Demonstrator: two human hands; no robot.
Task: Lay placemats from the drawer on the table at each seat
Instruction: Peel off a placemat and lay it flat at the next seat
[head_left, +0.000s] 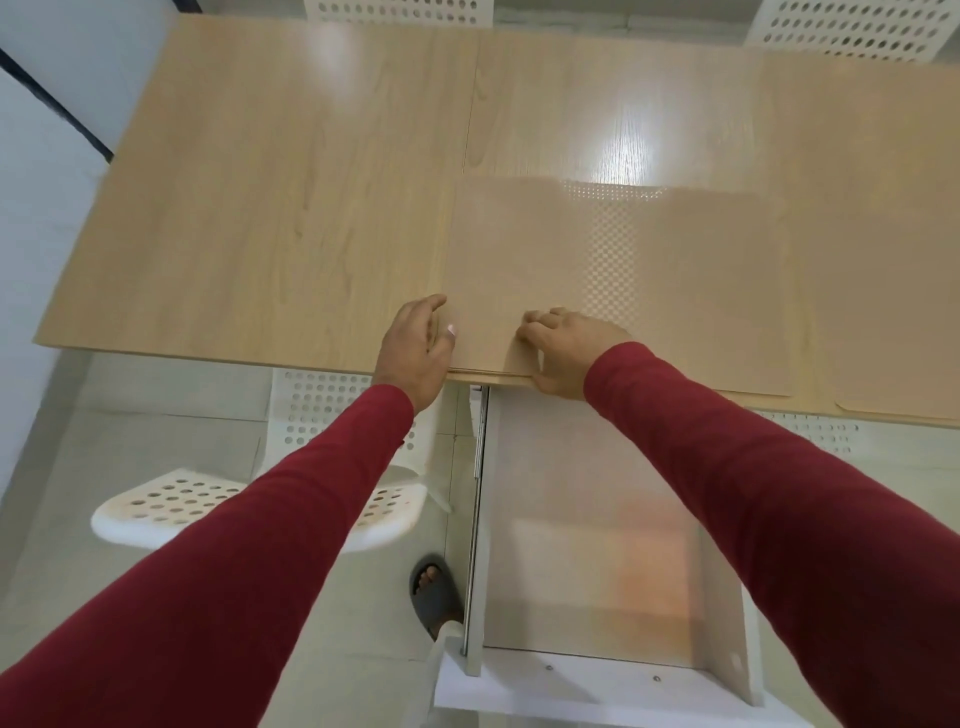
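Observation:
A stack of tan, wood-coloured placemats (613, 270) lies on the wooden table (270, 208) at its near edge, above the open white drawer (597, 561). My left hand (415, 348) rests at the stack's near left corner, thumb on top. My right hand (566, 348) pinches the near edge of the top mat, fingers curled on it and thumb under the edge. Another placemat (893, 405) lies flat at the right, only its near left corner showing clearly.
White perforated chairs stand around the table: one (260, 499) at the near left below the edge, two at the far side (400, 10) (857, 31). The drawer sticks out toward me. My sandalled foot (434, 592) is on the tiled floor beside it.

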